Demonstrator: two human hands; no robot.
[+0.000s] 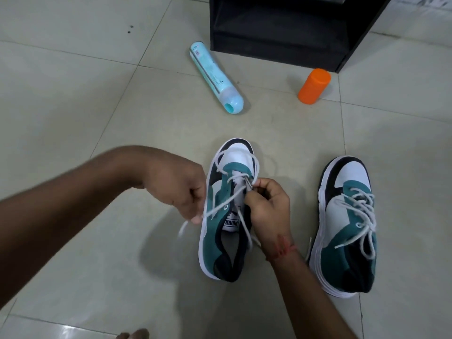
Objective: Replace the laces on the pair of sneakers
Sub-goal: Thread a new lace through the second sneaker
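Two teal, white and black sneakers [342, 226] stand on the tiled floor [73, 94]. The left hand [181, 189] grips the nearer one's white lace [215, 209]; the right hand [266, 204] pinches it at the eyelets.

Domestic interior, most likely a room in a home, viewed at floor level. The floor [73, 106] is laid with large glossy pale tiles divided by thin grout lines, and a black open-fronted cabinet [281, 28] stands directly on it. Household items lie loose on the tiles: a pale blue plastic bottle [216, 78] on its side, an upright orange plastic container [314, 86], and a pair of teal, white and black sneakers [347, 226] handled on the floor beside bare toes [133, 335].
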